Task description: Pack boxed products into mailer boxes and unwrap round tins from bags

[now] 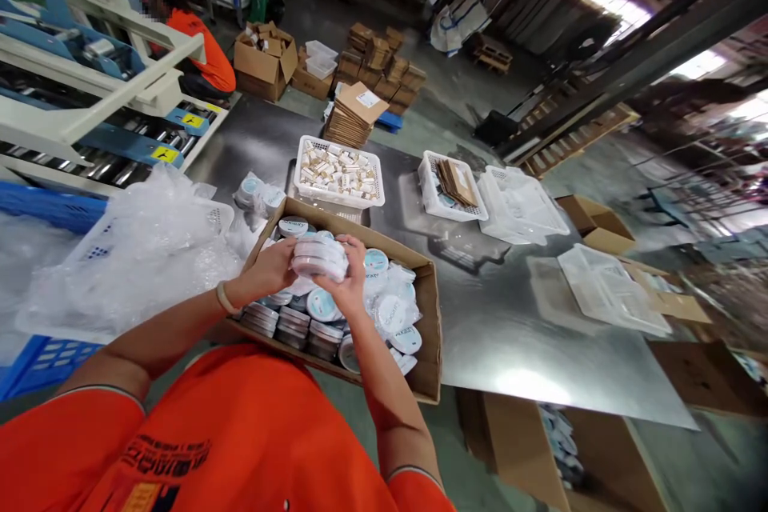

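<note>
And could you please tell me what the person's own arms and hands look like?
The left hand has a pale beige wristband, the right hand none; both are ungloved. The short orange sleeves end in thin dark-and-light trim.

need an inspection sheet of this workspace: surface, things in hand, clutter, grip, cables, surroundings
Surface: metal table, shiny, with a bright reflection near one edge.
Job's things: stack of round containers held over an open cardboard box with other containers inside.
Clutter: clear plastic bags heaped at left; white basket of small packages beyond the box.
Grip: left hand and right hand on opposite sides of the stack.
Cables: nothing seen.
Surroundings: roller conveyor, co-worker in orange.
</note>
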Available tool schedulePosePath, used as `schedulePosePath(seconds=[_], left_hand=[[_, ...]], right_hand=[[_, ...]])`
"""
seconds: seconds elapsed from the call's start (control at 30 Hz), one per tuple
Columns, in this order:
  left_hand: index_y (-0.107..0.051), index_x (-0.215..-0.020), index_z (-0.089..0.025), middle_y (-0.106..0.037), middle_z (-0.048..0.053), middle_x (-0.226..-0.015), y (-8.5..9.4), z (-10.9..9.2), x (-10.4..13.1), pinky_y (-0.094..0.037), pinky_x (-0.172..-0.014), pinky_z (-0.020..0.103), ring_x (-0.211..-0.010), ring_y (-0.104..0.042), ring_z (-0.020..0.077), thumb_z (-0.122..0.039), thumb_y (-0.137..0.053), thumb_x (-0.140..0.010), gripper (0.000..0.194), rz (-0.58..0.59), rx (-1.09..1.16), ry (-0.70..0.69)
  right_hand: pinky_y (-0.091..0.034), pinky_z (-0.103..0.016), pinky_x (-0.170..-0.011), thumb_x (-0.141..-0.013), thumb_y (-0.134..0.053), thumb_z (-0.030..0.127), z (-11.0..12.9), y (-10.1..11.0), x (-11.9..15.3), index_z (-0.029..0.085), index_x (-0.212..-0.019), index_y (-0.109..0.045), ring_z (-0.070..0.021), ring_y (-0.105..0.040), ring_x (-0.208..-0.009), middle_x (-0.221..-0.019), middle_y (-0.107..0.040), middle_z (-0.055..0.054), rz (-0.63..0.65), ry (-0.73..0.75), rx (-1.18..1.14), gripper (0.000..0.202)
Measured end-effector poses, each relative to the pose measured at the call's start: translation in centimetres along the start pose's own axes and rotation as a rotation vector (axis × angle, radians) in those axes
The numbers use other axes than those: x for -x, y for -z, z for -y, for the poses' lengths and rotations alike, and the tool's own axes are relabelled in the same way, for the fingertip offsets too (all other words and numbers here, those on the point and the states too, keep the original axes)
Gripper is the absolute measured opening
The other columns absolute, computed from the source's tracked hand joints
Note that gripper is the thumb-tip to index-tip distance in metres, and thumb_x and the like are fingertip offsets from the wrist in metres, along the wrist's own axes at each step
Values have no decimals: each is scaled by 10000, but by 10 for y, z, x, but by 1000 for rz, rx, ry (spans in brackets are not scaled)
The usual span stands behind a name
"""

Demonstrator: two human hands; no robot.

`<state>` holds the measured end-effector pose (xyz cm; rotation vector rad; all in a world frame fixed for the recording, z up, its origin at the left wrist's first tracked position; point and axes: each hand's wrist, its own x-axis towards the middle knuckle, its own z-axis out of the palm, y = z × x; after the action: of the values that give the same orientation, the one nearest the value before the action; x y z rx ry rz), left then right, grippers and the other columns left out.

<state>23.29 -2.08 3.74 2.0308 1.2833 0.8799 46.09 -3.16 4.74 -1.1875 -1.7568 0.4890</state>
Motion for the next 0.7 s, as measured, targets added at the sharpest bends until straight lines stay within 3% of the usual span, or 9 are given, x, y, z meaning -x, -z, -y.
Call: schedulePosePath(seconds=[0.17,0.33,0.4,0.47,0.57,0.63,0.7], left_hand=[[-772,-1151,-185,-742,123,-1243,-1,6,6,-660,-1010,454,-1118,-745,299,-52,-689,-731,448,-10,-20,123],[-728,-1314,-203,-693,134,-1415,-23,-11,15,-573,-1210,527,-1341,-678,336,15,-619,-702,659,-37,-14,130],[-717,-1355,-204,-684,144,-1454,-33,-21,17,-542,-1248,550,-1380,-659,339,46,-575,-719,698,-40,-28,117],[-718,-1369,-193,-686,153,-1462,-34,-28,13,-534,-1261,552,-1396,-650,342,53,-566,-721,709,-31,-33,98],[-747,-1368,-167,-703,145,-1418,-11,-25,-5,-579,-1215,489,-1334,-685,336,-7,-631,-709,688,-15,-15,110],[-772,-1370,-160,-722,120,-1359,21,-14,-28,-622,-1133,433,-1244,-719,314,-65,-674,-704,680,-25,-6,127],[-793,-1359,-170,-739,93,-1302,58,-1,-58,-637,-1066,392,-1161,-733,282,-97,-693,-718,653,-67,-30,142]], right_hand=[[-445,-586,-1183,-754,-959,576,-10,-7,-2,227,-1073,-720,-379,-528,-1335,-1342,-615,-139,144,76,323,530],[-466,-554,-1088,-827,-924,464,11,-17,7,211,-1140,-753,-436,-482,-1413,-1471,-625,-190,370,31,686,437],[-475,-546,-1068,-907,-834,329,22,-28,6,215,-1201,-750,-440,-472,-1449,-1526,-616,-205,403,7,790,326],[-490,-551,-1063,-940,-759,245,28,-33,2,222,-1291,-726,-430,-492,-1448,-1555,-603,-211,394,-8,814,354],[-509,-588,-1083,-924,-790,353,24,-20,-8,226,-1449,-635,-428,-512,-1435,-1586,-538,-223,273,28,678,561],[-495,-621,-1130,-938,-775,475,16,1,-12,231,-1473,-595,-422,-504,-1444,-1569,-502,-218,85,56,560,615],[-491,-621,-1150,-985,-708,512,7,23,-9,242,-1421,-602,-394,-522,-1422,-1497,-514,-193,-95,37,471,523]])
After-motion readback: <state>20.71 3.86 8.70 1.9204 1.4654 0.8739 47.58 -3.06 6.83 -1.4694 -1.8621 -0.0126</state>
